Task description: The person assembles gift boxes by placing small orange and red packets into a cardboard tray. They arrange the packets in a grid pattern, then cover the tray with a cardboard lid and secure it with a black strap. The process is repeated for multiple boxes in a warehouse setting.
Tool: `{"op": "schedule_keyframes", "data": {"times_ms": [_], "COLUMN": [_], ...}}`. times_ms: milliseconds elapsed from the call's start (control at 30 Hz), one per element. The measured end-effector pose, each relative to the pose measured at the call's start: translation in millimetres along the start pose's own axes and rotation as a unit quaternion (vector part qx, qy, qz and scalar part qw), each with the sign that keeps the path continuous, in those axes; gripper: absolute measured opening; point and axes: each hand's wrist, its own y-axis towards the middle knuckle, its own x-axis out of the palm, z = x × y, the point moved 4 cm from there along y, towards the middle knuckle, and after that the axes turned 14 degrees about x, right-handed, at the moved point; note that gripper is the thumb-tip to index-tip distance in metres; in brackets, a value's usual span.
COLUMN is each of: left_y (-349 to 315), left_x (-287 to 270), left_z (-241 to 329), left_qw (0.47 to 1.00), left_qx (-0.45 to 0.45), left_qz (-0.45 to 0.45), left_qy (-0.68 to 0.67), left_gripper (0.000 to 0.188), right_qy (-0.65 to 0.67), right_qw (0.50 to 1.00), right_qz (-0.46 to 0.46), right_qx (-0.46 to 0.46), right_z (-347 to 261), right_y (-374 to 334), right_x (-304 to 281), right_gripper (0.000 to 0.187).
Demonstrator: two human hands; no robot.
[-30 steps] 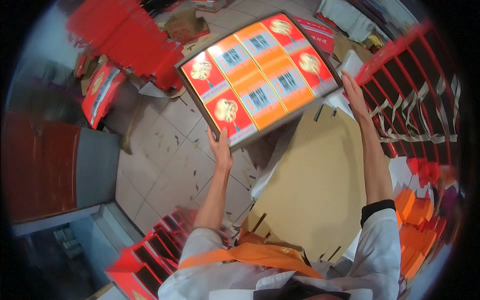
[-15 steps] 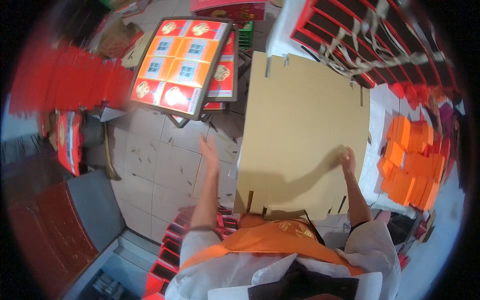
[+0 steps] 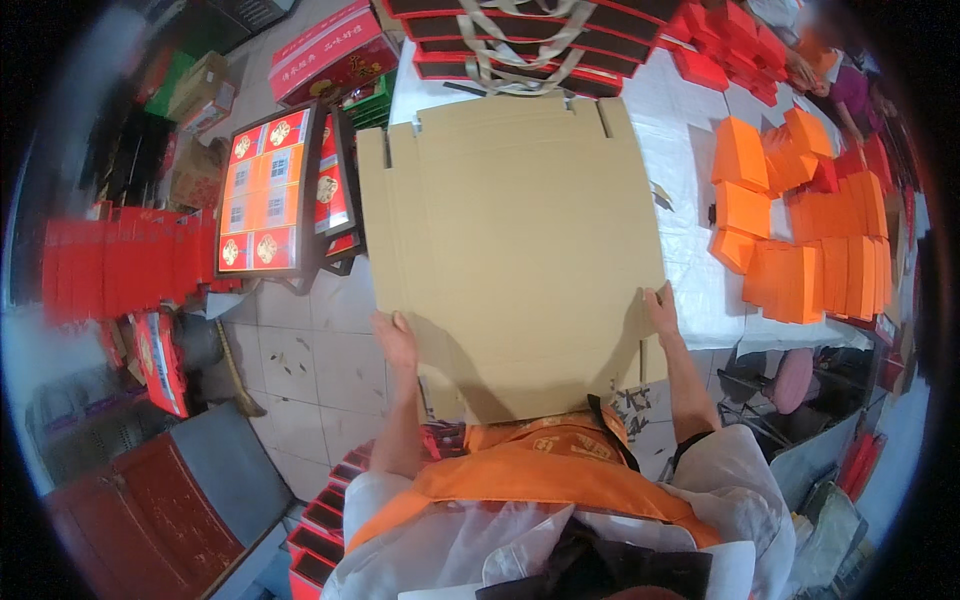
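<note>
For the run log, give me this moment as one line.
left hand: gripping left edge of flat cardboard sheet | right hand: gripping its right edge | sheet: over white table | orange boxes: on table

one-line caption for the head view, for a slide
Both hands, left hand and right hand, grip a flat cardboard sheet beside orange boxes.

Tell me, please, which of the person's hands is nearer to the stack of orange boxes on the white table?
Right. The right hand grips the cardboard sheet's right edge, just left of the orange boxes. The left hand holds the sheet's opposite edge, farther away.
</note>
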Motion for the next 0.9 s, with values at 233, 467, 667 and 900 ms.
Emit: {"op": "schedule_keyframes", "data": {"times_ms": [233, 467, 667, 900], "left_y": [13, -56, -94, -79], "left_x": [-50, -62, 19, -8], "left_z": [43, -9, 124, 118], "left_qw": [0.876, 0.894, 0.984, 0.839], "left_qx": [-0.069, -0.169, -0.055, -0.221], "left_qz": [-0.205, -0.214, -0.127, -0.085], "left_qy": [-0.432, -0.355, -0.113, -0.490], "left_gripper": [0.033, 0.038, 0.050, 0.063], "right_qy": [0.031, -0.003, -0.137, 0.209], "right_qw": [0.997, 0.958, 0.978, 0.912], "right_qz": [-0.053, -0.269, -0.105, -0.301], "right_qx": [0.052, 0.098, -0.119, 0.187], "right_z": [15, 18, 22, -35], "right_y": [11, -18, -25, -96], "right_x": [-54, -114, -81, -24], "right_gripper": [0.025, 0.025, 0.053, 0.060]}}
